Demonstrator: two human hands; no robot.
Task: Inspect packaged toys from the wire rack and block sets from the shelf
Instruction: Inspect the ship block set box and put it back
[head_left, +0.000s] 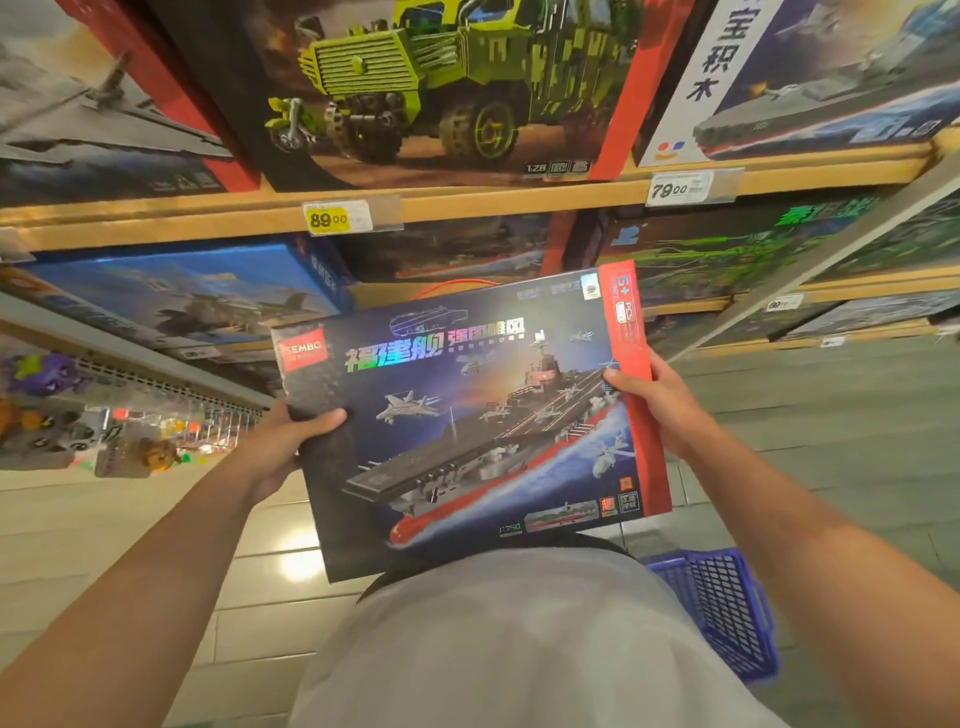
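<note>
Basket: blue shopping basket on floor, beside person.
Left grip: left hand clasps carrier block set at left edge.
Right grip: right hand clasps its red right edge.
Location: held before wooden shelf, face up.
Behind: green truck set; wire rack at left.

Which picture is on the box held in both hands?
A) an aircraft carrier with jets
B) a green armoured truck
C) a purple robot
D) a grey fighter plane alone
A: the box, gripped by the left hand and right hand, shows an aircraft carrier with jets around it.
</note>
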